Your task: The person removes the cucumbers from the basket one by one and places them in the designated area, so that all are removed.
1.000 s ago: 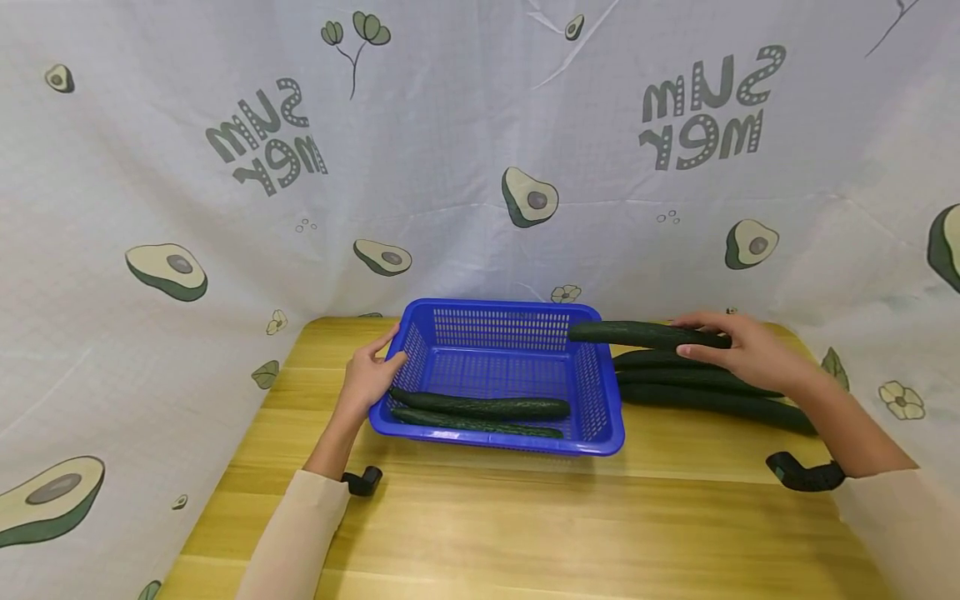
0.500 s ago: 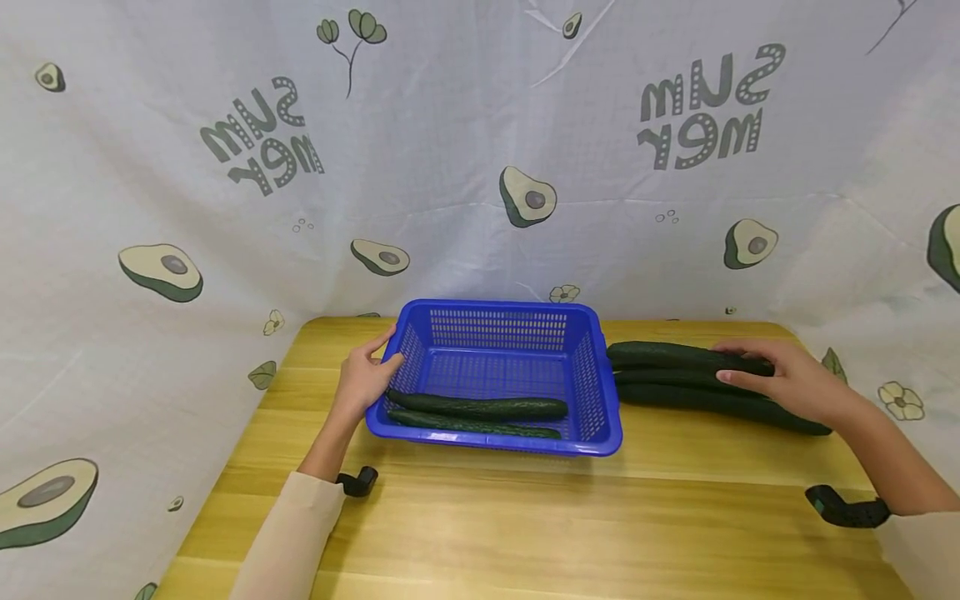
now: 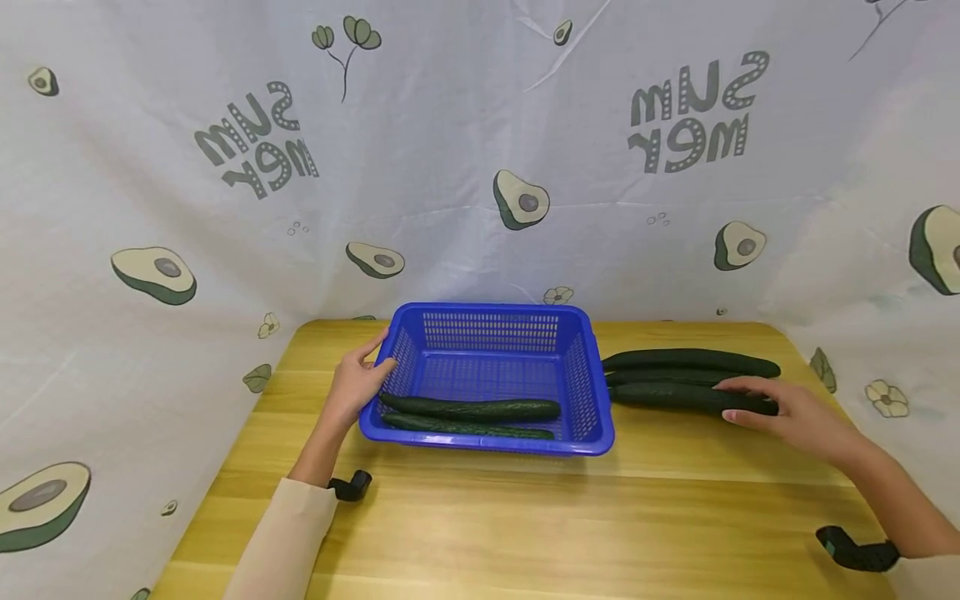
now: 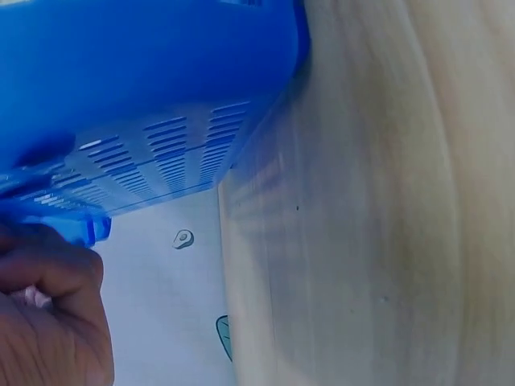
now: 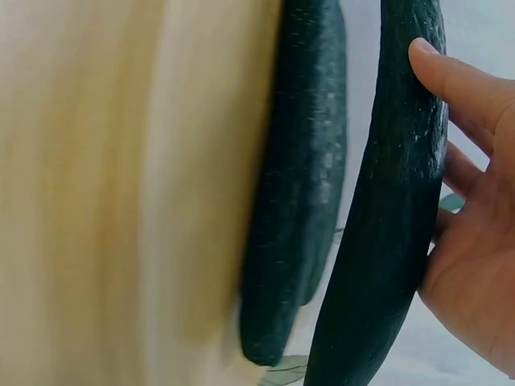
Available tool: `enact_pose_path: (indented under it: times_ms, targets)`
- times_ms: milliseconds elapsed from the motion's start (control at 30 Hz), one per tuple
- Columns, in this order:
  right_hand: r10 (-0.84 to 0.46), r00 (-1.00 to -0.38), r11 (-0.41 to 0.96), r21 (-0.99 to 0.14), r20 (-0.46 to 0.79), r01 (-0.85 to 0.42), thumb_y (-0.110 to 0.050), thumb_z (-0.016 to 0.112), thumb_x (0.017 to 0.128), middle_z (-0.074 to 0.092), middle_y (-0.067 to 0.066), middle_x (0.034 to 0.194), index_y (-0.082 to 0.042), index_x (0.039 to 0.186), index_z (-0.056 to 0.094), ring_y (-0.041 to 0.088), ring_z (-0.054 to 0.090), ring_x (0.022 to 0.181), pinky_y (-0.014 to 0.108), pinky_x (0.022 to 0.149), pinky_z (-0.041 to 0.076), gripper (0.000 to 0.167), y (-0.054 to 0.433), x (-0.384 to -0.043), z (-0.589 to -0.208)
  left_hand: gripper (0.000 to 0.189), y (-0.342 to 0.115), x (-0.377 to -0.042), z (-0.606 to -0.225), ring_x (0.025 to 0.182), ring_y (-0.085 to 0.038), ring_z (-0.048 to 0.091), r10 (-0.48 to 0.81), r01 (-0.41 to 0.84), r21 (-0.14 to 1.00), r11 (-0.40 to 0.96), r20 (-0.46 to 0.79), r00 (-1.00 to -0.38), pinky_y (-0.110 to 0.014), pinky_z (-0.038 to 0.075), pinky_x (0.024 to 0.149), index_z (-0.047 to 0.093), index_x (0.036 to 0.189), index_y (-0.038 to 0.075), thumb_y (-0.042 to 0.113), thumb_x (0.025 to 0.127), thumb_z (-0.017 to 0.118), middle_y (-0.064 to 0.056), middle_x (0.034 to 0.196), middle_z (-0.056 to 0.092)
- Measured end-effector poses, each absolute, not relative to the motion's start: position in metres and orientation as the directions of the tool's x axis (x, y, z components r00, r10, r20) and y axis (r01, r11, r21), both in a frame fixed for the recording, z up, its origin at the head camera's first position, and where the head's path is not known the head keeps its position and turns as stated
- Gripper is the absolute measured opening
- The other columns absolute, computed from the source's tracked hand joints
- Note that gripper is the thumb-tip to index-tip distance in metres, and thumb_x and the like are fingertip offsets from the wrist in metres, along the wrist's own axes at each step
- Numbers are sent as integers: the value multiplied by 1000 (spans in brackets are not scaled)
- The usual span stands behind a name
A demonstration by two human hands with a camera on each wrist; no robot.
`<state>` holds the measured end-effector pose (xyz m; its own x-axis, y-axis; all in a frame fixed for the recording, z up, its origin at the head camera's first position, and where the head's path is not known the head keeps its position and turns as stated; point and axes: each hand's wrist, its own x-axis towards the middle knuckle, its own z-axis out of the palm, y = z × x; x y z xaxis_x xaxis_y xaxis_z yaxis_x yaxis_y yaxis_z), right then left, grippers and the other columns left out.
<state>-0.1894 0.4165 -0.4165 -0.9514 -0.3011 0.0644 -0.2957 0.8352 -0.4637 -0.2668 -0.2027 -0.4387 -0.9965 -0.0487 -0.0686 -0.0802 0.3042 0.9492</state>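
A blue plastic basket [image 3: 487, 448] with slotted walls stands on the wooden table. My left hand [image 3: 356, 383] grips its left rim, the thumb over the edge; the left wrist view shows the same hand [image 4: 52, 305] beside the basket's slotted side [image 4: 161, 72]. Inside, two long dark green cucumbers [image 3: 472, 409] lie along the front wall. Right of the basket, my right hand [image 3: 795, 417] holds the front cucumber [image 3: 675, 397] near its right end. In the right wrist view the thumb lies across this cucumber [image 5: 386, 193], with fingers behind it. The palm hides its end in the head view.
Two more cucumbers [image 3: 693, 360] lie side by side behind the held one, their left ends close to the basket. The wooden tabletop [image 3: 570, 525] stretches in front. A white curtain [image 3: 450, 150] with avocado prints hangs behind and at both sides.
My right hand has moved right and toward me from the basket's right rim. The cucumber it held went down at the back of the pile; it now holds the front one. The left hand stays put.
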Motion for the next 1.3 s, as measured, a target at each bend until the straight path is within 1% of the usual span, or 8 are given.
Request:
enact_pose_path:
  times_ms: [100,267,400,567,767,1033,1167,1300]
  targets:
    - [-306,-951,831,-476,43,-289,-25,74,95,60,30,137,-10,136,65,54,55,119,65,83,52,44,412,-185,-424,63,-208,-267,-441,72,-21,74,10,-91,969,229,-96,-995,-35,62,62,43,157,36,21,100,66,-20,92,76]
    - [-303,-951,836,-461,67,-298,-25,77,93,65,26,133,-12,132,67,53,56,119,59,84,54,43,409,-179,-433,60,-215,-266,-447,87,-25,76,95,-67,986,152,-82,-992,-35,63,70,43,158,31,31,102,65,-21,105,71]
    - [-307,-949,824,-479,74,-303,-24,75,94,63,28,135,-9,133,66,55,53,120,65,85,51,42,407,-180,-439,55,-216,-265,-451,94,-29,76,116,-58,994,95,-69,-991,-38,64,74,48,155,26,33,103,63,-24,116,71]
    - [-309,-943,828,-454,122,-330,-23,75,94,65,26,133,-10,132,67,51,56,118,53,83,55,41,404,-184,-447,52,-216,-265,-452,105,-37,74,111,-77,996,50,-82,-990,-42,64,77,50,154,25,32,104,62,-31,134,63]
    - [-279,-957,827,-486,82,-282,-27,73,96,62,30,136,-7,136,64,55,54,121,66,88,49,45,401,-185,-457,51,-212,-263,-449,107,-34,71,120,-125,992,21,-127,-985,-39,63,78,45,156,29,33,107,56,-28,141,57]
    - [-294,-946,832,-451,137,-324,-23,74,95,65,26,132,-8,134,66,51,55,119,64,88,49,43,401,-183,-466,49,-206,-262,-451,102,-34,72,69,-125,992,33,-127,-989,-36,63,75,47,155,30,31,106,57,-29,139,59]
    - [-270,-955,832,-470,120,-294,-24,73,96,64,28,132,-8,134,67,54,56,118,67,87,49,42,400,-180,-467,50,-205,-263,-453,102,-35,73,51,-122,992,11,-123,-991,-36,63,74,49,154,31,31,105,60,-29,138,61]
    - [-220,-968,850,-463,124,-253,-27,74,96,65,27,131,-10,130,69,51,62,110,63,85,51,39,399,-179,-467,51,-204,-264,-454,100,-33,74,43,-120,993,-13,-120,-992,-36,63,74,50,153,31,31,104,62,-29,137,62]
